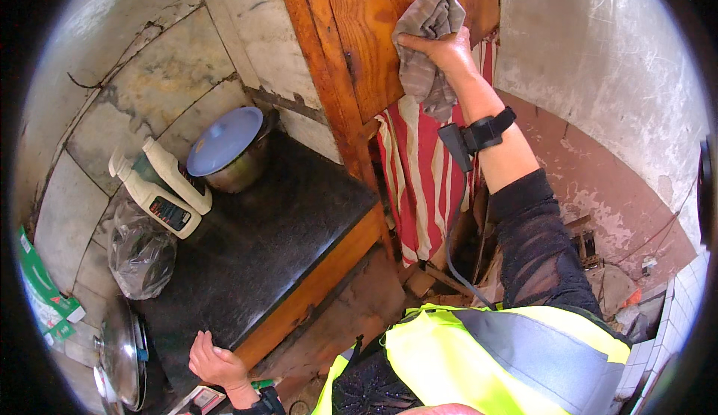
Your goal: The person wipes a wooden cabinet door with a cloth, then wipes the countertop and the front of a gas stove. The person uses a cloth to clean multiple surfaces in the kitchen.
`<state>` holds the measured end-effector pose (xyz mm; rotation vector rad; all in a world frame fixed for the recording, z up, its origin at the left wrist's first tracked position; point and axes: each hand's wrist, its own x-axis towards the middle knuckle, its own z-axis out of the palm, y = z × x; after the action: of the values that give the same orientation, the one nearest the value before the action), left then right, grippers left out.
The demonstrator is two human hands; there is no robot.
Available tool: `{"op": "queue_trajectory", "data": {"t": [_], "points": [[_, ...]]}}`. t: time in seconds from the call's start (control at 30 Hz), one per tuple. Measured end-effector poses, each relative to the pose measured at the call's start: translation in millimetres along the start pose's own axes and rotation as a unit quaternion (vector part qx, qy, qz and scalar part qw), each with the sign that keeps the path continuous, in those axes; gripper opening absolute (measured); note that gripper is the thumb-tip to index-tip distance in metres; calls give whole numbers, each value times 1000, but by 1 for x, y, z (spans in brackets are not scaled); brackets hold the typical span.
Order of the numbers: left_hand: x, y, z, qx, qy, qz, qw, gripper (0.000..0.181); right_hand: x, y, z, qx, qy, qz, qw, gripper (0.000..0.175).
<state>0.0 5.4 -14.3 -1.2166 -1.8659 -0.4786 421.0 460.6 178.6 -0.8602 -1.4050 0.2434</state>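
My right hand (446, 50) grips a bunched, grey-brown striped cloth (420, 72) against the lower part of a wooden cabinet door (373, 27). One end of the cloth hangs down in front of a red-and-white striped curtain (418, 185). A black strap with a small device (477, 140) sits on my right wrist, and a cable runs down from it. My left hand (216, 361) is at the front edge of the black countertop (252, 235), fingers loosely curled with nothing seen in them. Whether its palm rests on the edge I cannot tell.
A pot with a blue lid (226, 137) stands at the counter's back. Two cream bottles (162, 204) and a clear plastic bag (140, 249) are along the wall. Lidded metal cookware (120, 353) is near left. Scraps and debris (606, 288) lie on the floor at right.
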Motion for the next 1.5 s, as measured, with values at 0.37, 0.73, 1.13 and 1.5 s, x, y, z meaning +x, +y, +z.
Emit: {"op": "queue_trajectory", "data": {"t": [0.37,0.73,1.13,1.5], "points": [[1,2,1,7,14,-4,1000,37,-11,1,-8,43,-20,-20,999,57],[1,3,-2,-2,-6,-9,1000,36,-103,-36,17,-146,60,-221,962,61],[1,2,-6,-11,-18,-4,1000,36,-67,-67,12,-200,49,-289,935,63],[3,4,-5,-9,-20,-12,1000,36,-61,-60,-3,-282,34,-345,895,52]]}}
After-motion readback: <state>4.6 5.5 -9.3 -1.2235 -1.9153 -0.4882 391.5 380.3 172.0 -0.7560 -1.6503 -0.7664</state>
